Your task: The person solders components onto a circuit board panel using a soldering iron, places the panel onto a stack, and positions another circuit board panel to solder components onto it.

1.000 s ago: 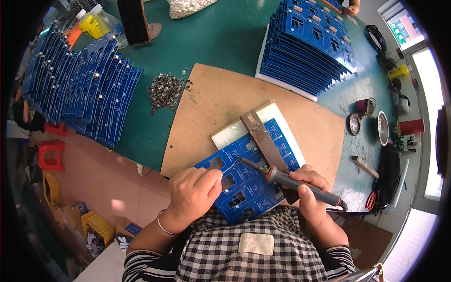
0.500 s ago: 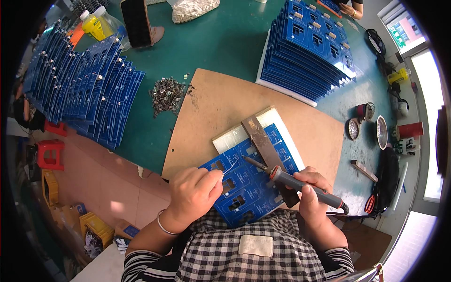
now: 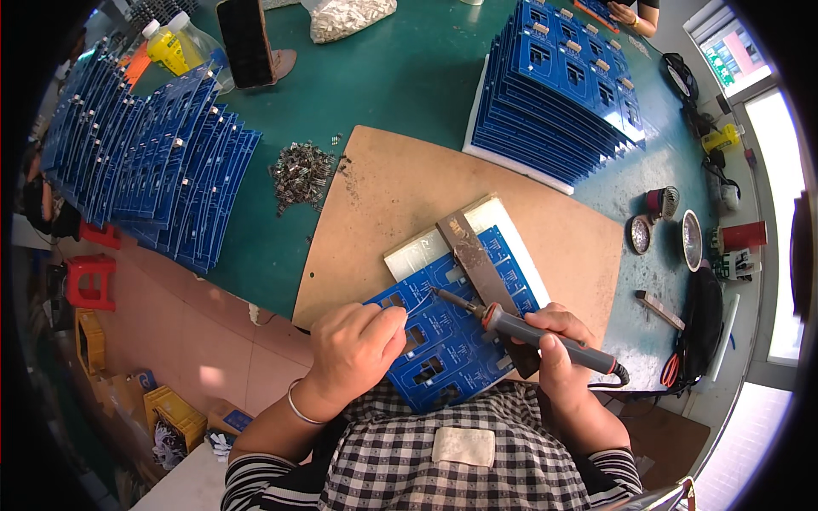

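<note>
A blue circuit board panel (image 3: 439,328) with cut-out openings lies tilted in front of me, partly on a pale block (image 3: 415,255). Across the board rests a dark, flat bar (image 3: 479,262). Pinched in my left hand (image 3: 358,347), over the board's left edge, is a thin solder wire (image 3: 418,304). My right hand (image 3: 562,349) grips a grey soldering iron (image 3: 521,329) with its tip pointing left. The tip is close to the wire's end, just above the board; whether they touch I cannot tell.
A brown work sheet (image 3: 375,196) lies underneath. Boards stand in a leaning row (image 3: 162,162) at left and a tall stack (image 3: 554,94) at back right. Loose components (image 3: 302,175) form a pile beside the sheet. Small metal dishes (image 3: 692,240) sit at right; a person's hand (image 3: 624,14) shows beyond.
The soldering iron has shifted slightly left, bringing its tip nearer the solder wire's end. My left hand has barely moved.
</note>
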The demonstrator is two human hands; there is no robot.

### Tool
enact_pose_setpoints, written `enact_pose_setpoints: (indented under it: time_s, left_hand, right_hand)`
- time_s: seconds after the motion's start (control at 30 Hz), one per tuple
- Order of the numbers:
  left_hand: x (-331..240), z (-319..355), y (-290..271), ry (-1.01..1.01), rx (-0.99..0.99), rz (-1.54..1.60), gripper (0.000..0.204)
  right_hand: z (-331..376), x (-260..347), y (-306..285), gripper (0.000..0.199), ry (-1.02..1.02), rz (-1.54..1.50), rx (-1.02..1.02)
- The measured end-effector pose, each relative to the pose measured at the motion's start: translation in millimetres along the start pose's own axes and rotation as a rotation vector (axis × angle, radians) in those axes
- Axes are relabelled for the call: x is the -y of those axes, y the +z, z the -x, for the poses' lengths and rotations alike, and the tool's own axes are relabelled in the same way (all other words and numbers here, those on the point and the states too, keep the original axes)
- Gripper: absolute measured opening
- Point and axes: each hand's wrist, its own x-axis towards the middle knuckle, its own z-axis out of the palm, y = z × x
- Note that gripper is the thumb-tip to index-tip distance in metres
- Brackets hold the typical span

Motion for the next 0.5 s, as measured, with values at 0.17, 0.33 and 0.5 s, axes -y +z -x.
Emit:
enact_pose_setpoints:
  time_s: [0.17, 0.33, 0.5]
  left_hand:
    - [0.3, -2.7, -2.0, 0.008, 0.010, -0.040, 0.019]
    - [0.8, -4.3, -2.9, 0.000, 0.006, -0.059, 0.019]
    - [1.4, -6.7, -4.5, 0.005, 0.024, -0.082, 0.018]
  right_hand:
    - [-2.4, 0.7, 1.8, 0.041, 0.006, -0.009, 0.002]
    - [-5.3, 2.3, 3.1, 0.041, 0.015, -0.017, 0.007]
    - [-6.7, 1.3, 3.3, 0.042, 0.018, -0.016, 0.015]
